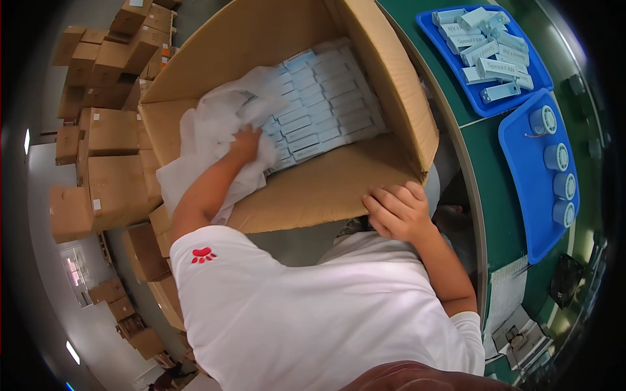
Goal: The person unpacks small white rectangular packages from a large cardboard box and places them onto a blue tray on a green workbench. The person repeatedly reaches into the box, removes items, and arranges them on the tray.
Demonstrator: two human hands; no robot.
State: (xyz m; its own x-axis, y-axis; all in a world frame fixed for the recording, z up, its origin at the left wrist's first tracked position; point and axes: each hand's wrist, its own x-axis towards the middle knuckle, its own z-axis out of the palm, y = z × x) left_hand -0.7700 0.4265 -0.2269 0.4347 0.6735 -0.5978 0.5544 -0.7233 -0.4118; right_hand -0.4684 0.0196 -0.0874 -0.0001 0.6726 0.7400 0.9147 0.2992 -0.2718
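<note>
Head view shows the left hand point(246, 143) deep in the big cardboard box point(326, 189), fingers curled into the soft, light white wrap point(208, 130) beside stiff little boxes point(319, 104), best pinched by their ends, while the right hand point(399, 212) lies spread on the box's flap.

single head view, looking down, close above carton point(326, 189)

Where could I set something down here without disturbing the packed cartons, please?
Bare cardboard lies on the big box's near flap, between the rows of small cartons and the right hand. A green table strip runs between the box and the blue trays. Crowded: both trays, and the white wrap under the left hand.
</note>
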